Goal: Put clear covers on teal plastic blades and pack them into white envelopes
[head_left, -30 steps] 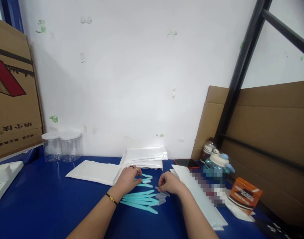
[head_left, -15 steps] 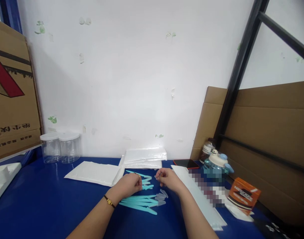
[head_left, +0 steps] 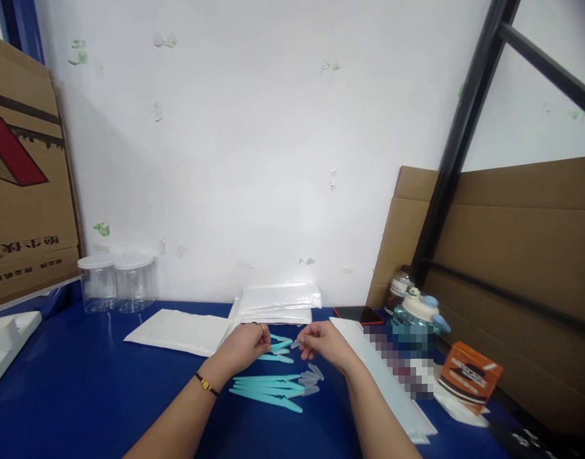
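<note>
Presently, left hand [head_left: 247,347]: pinching a stick [head_left: 281,346];
Right hand [head_left: 323,344]: pinching a cap [head_left: 295,344];
Loose sticks [head_left: 268,400]: mid worktop [head_left: 129,401], short of back edge;
Fit: probably best with stick steadied near its end, cap aligned, gentle pressure.

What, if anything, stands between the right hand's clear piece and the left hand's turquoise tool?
Nothing visible: the clear piece in the right hand is close to the turquoise tool in the left hand.

Blue table [head_left: 105,395], turquoise sticks [head_left: 263,385], white mailers [head_left: 180,331]
</note>
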A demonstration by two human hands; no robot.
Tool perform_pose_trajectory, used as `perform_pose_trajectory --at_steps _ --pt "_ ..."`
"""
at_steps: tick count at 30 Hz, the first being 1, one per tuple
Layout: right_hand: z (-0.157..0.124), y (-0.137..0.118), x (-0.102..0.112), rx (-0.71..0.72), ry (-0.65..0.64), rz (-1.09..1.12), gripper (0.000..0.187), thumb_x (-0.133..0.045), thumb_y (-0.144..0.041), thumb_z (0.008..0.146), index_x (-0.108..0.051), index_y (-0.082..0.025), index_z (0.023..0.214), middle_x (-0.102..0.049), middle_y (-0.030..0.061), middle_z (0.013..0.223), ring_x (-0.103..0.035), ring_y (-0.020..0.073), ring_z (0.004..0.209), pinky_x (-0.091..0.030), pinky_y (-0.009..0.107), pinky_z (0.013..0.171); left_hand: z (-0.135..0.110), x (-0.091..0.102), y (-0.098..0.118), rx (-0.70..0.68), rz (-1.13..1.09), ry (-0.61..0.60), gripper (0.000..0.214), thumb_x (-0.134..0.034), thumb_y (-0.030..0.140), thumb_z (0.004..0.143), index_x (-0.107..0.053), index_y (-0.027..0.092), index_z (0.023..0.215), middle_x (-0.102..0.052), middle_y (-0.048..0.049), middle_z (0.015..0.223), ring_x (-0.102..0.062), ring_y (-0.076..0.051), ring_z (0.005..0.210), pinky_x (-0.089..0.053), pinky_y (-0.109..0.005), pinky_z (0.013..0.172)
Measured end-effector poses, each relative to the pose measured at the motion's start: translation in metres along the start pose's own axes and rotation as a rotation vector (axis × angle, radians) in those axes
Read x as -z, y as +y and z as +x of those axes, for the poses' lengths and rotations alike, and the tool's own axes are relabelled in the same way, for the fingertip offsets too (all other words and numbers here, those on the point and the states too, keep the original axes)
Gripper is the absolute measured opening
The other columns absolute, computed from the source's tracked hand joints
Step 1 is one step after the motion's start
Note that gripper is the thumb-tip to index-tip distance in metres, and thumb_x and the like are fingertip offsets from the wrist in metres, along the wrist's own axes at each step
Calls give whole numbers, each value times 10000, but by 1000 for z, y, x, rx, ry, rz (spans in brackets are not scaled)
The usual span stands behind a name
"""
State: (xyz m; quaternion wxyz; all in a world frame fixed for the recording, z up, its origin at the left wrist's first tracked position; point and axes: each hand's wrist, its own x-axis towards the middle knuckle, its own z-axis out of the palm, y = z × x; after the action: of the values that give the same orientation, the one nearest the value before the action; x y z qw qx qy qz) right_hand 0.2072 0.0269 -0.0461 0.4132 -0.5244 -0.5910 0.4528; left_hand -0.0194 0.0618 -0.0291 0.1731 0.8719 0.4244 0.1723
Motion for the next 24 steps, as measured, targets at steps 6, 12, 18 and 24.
perform_pose_trajectory --at_steps 6,12,18,24 --pt "-2 -6 -10 27 -11 24 293 -639 -401 648 -610 -114 699 -626 10 581 -616 131 507 -440 221 477 1 -3 1 -5 -44 -15 142 -509 291 743 -612 194 756 -630 -4 711 -548 -149 663 -344 -230 579" --pt "0 -5 -14 33 -13 -31 257 -615 -376 667 -617 -123 716 -631 13 589 -631 138 534 -438 207 479 4 -11 5 -11 -57 5 147 -497 273 753 -611 194 803 -641 -10 742 -561 -155 695 -349 -231 592" --pt "-8 4 18 -151 132 -502 81 -647 -239 593 -615 -167 581 -602 -7 493 -518 100 365 -370 206 408 4 -11 -1 31 104 45 90 -549 239 734 -618 212 786 -652 -19 783 -574 -172 747 -356 -251 652" --pt "-10 10 18 -278 33 -705 89 -682 -149 473 -604 -187 454 -571 -1 436 -489 123 380 -361 237 409 -2 -6 1 -50 -11 -31 224 -657 386 641 -651 234 806 -624 -5 878 -571 -172 793 -385 -233 649"
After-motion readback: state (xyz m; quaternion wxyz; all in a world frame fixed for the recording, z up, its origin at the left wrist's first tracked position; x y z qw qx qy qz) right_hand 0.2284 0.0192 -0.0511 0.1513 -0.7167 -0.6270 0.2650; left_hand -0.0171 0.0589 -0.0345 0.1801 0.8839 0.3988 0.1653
